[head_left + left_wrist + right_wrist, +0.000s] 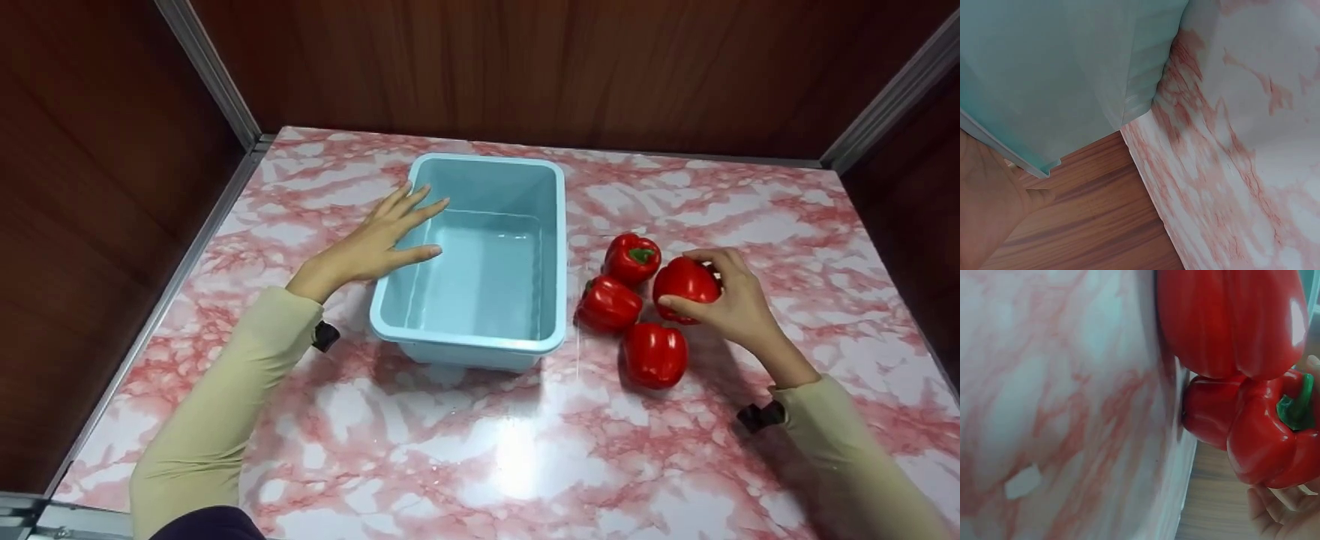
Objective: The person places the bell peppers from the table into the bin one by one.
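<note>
A light-blue plastic tub (480, 345) stands on the table with nothing inside it. My left hand (379, 238) lies over its left rim, fingers spread and straight; in the left wrist view the palm (988, 197) is against the tub's rim. On the right, my right hand (731, 300) grips a red bell pepper (684, 285) between thumb and fingers. In the right wrist view this bell pepper (1266, 439) shows its green stem. Beside it are three more red bell peppers: one at the back (632, 259), one in the middle (609, 304), one in front (655, 355).
A pink-and-white marbled table (450, 450) carries everything. Dark brown wood panels (525, 75) enclose it at the back and on both sides, with metal frame strips (214, 67) at the corners. The three loose peppers sit close to the tub's right side.
</note>
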Tool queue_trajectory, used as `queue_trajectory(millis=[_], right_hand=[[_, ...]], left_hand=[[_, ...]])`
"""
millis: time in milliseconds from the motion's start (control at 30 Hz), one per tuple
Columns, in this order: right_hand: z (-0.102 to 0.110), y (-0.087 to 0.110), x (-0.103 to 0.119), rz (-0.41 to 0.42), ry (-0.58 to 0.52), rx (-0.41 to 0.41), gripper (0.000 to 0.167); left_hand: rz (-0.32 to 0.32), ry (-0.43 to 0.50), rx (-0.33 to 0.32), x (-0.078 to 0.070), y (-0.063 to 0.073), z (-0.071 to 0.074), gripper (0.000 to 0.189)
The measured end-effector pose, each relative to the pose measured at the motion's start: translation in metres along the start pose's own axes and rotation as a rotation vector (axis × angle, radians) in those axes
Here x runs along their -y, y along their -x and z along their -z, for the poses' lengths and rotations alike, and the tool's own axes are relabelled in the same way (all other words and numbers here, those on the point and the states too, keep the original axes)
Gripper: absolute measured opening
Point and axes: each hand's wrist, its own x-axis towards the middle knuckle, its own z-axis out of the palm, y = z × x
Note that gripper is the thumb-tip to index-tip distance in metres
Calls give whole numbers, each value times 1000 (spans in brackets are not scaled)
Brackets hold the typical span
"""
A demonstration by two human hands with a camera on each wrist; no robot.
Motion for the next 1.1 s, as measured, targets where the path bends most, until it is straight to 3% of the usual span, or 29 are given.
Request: queue_trajectory(millis=[1100], right_hand=[[6,-6,21,61,-20,-55,65]], left_hand=[[-12,25,-6,1,0,-2,63]])
